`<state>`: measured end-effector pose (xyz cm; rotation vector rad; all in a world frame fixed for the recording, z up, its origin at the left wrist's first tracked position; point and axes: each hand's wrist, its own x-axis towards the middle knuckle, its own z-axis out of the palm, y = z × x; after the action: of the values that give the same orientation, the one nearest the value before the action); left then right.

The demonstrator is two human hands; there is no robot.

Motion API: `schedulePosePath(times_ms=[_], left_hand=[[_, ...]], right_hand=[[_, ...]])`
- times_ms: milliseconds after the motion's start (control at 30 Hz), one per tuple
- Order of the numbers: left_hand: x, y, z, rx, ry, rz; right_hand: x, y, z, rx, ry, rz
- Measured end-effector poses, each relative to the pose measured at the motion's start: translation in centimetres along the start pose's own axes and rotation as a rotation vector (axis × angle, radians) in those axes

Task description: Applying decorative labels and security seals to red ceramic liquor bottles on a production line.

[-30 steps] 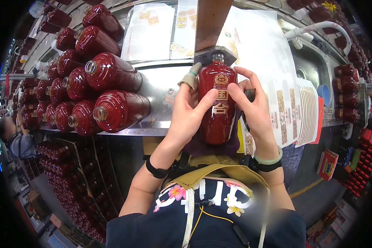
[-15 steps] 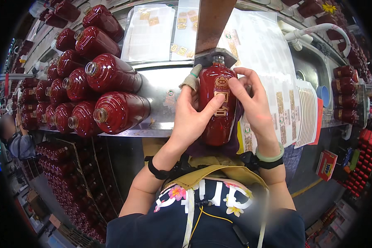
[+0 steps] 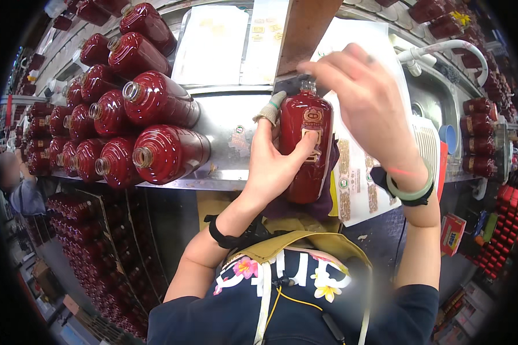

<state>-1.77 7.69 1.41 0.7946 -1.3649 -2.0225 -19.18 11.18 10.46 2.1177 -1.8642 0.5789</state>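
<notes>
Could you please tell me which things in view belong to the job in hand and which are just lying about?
Apparently belonging:
red glass bottle, held in the left hand
similar red bottles
gold-patterned white sheet

Apparently just lying about:
yellow flower
blue round container
red box

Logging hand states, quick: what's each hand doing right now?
Left hand: holding the red bottle, thumb on its front.
Right hand: blurred near the bottle's neck; can't tell whether it's open, closed or holding anything.
</notes>
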Motion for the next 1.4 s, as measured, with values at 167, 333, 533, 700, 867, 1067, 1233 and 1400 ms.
schedulePosePath(times_ms=[167,333,533,700,867,1067,1233,1400], left_hand=[[0.3,-0.2,-0.5,0.027,-0.015,0.001],[-0.3,0.2,-2.0,-0.085,-0.093,-0.070],[-1.3,-1.0,-2.6,-0.188,-0.116,-0.095],[-1.7,-0.5,-2.1,-0.095,-0.135,-0.022],[-1.7,-0.5,-2.2,-0.051,-0.135,-0.033],[-1.6,-0.7,-2.4,-0.104,-0.151,-0.025],[-1.3,-0.6,-3.1,-0.105,-0.151,-0.045],[0.7,-0.4,-3.2,-0.245,-0.226,-0.182]], right_hand=[[-0.4,-1.1,0.6,0.299,-0.109,0.030],[-2.4,1.3,0.8,0.364,0.169,0.338],[-8.9,-3.7,2.7,1.147,0.087,0.953],[-10.3,-6.9,4.3,1.281,0.174,1.064],[-10.5,-7.0,4.6,1.250,0.169,1.050],[-10.7,-7.0,4.8,1.233,0.175,1.043],[-10.4,-6.1,4.6,1.074,0.076,0.971],[-9.1,-2.8,1.9,0.858,0.158,0.787]])
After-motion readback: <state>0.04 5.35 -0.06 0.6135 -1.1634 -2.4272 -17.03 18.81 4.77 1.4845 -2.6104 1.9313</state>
